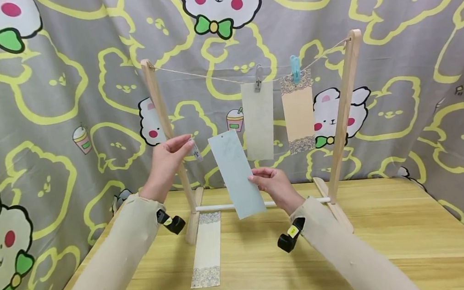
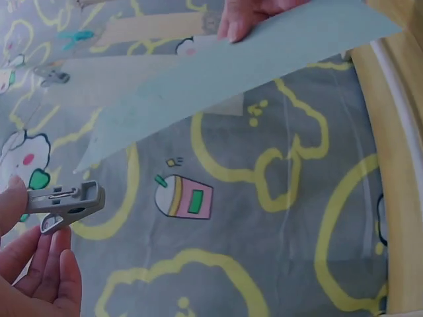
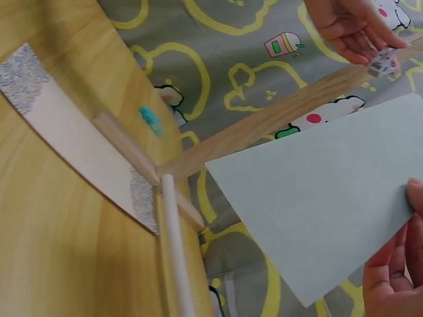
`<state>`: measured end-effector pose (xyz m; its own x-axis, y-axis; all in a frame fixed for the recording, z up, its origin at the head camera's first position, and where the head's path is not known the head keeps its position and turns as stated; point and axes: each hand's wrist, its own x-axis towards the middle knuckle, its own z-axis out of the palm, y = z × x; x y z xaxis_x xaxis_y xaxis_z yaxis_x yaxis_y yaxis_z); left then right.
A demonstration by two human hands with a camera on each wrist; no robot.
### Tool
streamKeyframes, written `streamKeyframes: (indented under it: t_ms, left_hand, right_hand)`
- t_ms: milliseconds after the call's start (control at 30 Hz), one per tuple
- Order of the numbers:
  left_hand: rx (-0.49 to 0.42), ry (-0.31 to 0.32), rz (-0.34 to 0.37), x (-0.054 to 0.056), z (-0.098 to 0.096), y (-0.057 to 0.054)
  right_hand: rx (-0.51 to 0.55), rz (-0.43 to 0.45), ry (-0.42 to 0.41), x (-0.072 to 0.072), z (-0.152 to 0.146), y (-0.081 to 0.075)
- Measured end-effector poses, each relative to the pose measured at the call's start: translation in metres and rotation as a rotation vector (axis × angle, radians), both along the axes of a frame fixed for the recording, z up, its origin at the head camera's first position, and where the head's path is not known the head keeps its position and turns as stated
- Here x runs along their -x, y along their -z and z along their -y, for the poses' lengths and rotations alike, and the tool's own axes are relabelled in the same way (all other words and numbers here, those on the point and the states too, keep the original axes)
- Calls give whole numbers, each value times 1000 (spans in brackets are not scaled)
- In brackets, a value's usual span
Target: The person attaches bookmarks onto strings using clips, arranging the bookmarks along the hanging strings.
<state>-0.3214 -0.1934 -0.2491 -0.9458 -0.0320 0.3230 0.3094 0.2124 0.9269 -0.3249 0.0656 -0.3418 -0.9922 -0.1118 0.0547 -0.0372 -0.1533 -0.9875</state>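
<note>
My left hand [image 1: 168, 162] pinches a grey clothespin [image 2: 66, 201] by its handle ends, near the rack's left post. In my right hand [image 1: 276, 185] is a pale blue paper strip [image 1: 236, 174], gripped by its right edge and tilted, with a small hole near its top. Strip and clothespin are apart. On the string [image 1: 205, 78] of the wooden rack [image 1: 348, 107] hang two strips: a pale plain one [image 1: 260, 124] under a grey clothespin [image 1: 258, 77], and a peach one [image 1: 297, 111] with patterned ends under a blue clothespin [image 1: 295, 68].
A cream strip [image 1: 206, 248] with patterned ends lies on the wooden table [image 1: 268, 271] by the rack's left foot. Behind that foot, the right wrist view shows a teal clothespin [image 3: 151, 121]. A white bar [image 1: 217, 208] joins the posts low down. A patterned curtain [image 1: 94, 32] hangs behind.
</note>
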Motion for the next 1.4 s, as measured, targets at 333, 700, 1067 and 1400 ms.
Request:
streamKeyframes:
  t_ms: [333,700,1067,1400]
  left_hand:
    - [-23,14,-74,5,-19,-43]
    - [-78,16,-124,16,-32,-81]
    - [-69,-10,-202,24,-43,-123]
    - [-6,-101,-193,31,-48,-161]
  right_hand:
    - [-4,-28,49,7,6,-20]
    - [44,-64,111,15,14,-32]
    - [94,-101,152,19,19,-57]
    - [122,-132,183,24,23,-78]
